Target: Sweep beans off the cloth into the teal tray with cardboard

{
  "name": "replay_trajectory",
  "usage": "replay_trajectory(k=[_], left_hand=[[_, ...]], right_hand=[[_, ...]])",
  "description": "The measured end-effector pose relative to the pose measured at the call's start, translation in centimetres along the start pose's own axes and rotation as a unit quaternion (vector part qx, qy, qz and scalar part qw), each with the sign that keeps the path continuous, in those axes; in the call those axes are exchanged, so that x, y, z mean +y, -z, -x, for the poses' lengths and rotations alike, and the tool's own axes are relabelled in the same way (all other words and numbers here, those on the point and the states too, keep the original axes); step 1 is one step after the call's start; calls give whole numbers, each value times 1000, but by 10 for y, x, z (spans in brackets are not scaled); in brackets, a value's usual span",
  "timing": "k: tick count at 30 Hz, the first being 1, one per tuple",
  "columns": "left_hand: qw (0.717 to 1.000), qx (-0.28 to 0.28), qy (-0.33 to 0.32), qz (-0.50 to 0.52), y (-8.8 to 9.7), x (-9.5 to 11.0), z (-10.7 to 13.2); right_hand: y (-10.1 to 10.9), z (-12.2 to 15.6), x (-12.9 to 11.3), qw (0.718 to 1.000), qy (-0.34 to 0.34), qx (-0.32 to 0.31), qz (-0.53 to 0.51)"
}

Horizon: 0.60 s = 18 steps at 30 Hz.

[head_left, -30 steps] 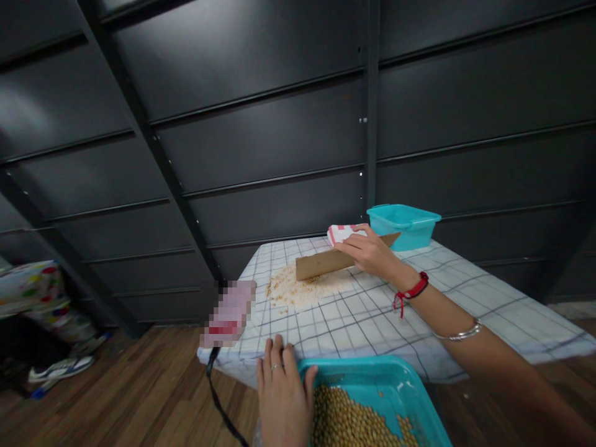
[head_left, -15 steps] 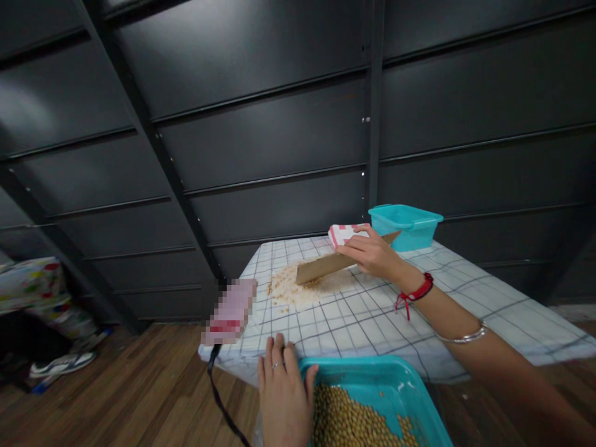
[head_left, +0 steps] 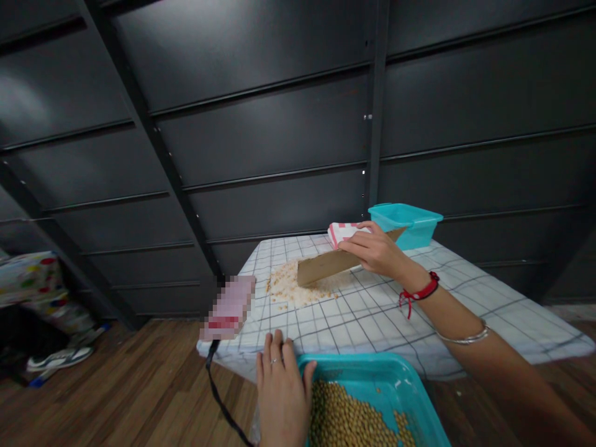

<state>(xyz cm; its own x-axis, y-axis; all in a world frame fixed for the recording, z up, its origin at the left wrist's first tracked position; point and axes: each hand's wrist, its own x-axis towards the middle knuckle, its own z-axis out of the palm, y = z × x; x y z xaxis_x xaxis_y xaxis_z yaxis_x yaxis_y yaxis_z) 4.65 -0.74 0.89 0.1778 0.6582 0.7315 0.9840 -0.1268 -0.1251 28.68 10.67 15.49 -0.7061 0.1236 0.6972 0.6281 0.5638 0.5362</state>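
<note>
My right hand is closed around a long strip of brown cardboard, its lower edge down in a spread of whitish powder mixed with soybeans on the table. My left hand lies with straight fingers apart at the left side of a turquoise basin, its thumb on the rim and its fingertips near the table's front edge. Plenty of soybeans fill the basin's lower part. Just behind my right hand sits a folded pink-and-white cloth.
A second turquoise basin stands at the table's back right. A checked cloth covers the table. At the left edge lies a blurred pink object with a black cord. Dark panels rise behind.
The cardboard's near end has tilted and uncovered more soybeans at the front right of the powder. My right hand has moved slightly right; my left hand stays at the basin.
</note>
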Motion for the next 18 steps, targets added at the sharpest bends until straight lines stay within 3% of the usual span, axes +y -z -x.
replay_trajectory(k=[11,18], left_hand=[[1000,7,-4,0,0,-3,0],[1000,15,-5,-1,0,-4,0]], right_hand=[[19,-8,-14,999,27,-12,-28],[17,-7,-15,1000,22,-8,-1]])
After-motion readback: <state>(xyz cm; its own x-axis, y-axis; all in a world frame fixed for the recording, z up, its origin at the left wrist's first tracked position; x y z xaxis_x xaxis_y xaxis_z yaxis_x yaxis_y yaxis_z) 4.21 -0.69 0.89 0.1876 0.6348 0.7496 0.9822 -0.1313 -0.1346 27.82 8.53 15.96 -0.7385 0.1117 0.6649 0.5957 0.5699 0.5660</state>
